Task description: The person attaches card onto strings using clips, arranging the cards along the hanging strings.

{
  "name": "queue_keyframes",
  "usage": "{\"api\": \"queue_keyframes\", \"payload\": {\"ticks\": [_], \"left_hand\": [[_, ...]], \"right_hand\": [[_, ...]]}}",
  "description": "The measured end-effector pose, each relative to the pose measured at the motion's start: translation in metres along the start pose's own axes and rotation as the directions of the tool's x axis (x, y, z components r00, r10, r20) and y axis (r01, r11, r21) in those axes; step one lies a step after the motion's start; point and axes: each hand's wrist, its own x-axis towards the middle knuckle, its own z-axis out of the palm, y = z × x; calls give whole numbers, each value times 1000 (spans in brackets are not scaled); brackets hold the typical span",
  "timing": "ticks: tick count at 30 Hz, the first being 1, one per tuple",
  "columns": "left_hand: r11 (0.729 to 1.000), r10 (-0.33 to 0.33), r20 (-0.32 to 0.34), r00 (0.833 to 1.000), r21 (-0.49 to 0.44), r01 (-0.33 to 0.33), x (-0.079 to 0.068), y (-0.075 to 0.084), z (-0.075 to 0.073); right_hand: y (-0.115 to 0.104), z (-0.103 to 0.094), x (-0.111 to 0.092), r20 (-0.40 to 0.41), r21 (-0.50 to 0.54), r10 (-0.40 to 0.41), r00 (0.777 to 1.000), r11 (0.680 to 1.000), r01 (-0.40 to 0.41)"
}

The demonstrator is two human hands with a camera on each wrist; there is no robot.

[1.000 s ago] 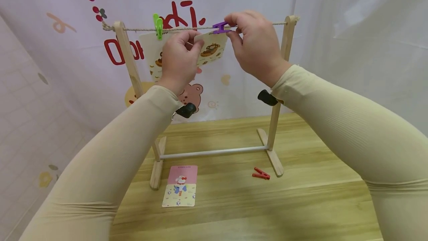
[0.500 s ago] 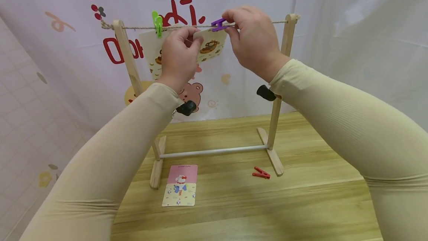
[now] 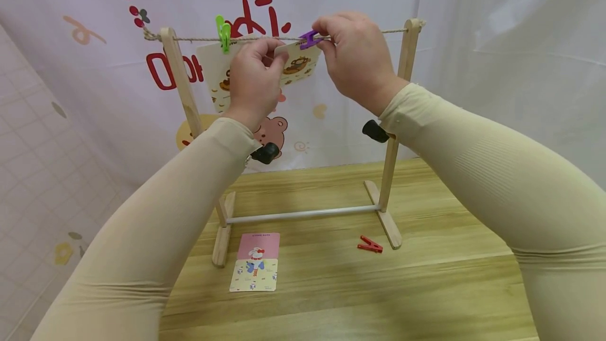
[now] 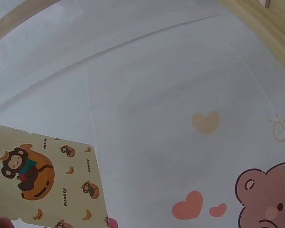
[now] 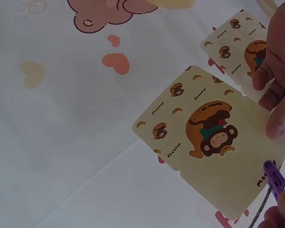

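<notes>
A cream card with a monkey print (image 3: 296,63) is at the rope, its left edge pinched by my left hand (image 3: 255,75). My right hand (image 3: 360,57) pinches a purple clothespin (image 3: 310,39) at the card's top edge. In the right wrist view the purple clothespin (image 5: 275,179) overlaps the card's border by the rope; how firmly it grips cannot be told. Left of my left hand, a second monkey card (image 3: 213,75) hangs from the rope by a green clothespin (image 3: 224,34), partly hidden behind that hand.
The rope (image 3: 189,40) spans two wooden posts (image 3: 409,51), joined low down by a white rod (image 3: 303,214). On the wooden table lie a pink and yellow rabbit card (image 3: 254,263) and a red clothespin (image 3: 370,244). A printed white curtain (image 3: 331,136) hangs behind.
The purple clothespin and my right hand have shifted very slightly, with the clothespin tilting at the card's top edge. My left hand keeps its hold on the card.
</notes>
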Motion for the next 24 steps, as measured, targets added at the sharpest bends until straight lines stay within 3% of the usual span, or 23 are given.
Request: {"api": "queue_keyframes", "payload": {"ticks": [24], "left_hand": [[1000,9,-2,1000,17,-9,-3,-2,0]], "right_hand": [[-3,3,-2,26,-3,12,1000,1000,-12]]}}
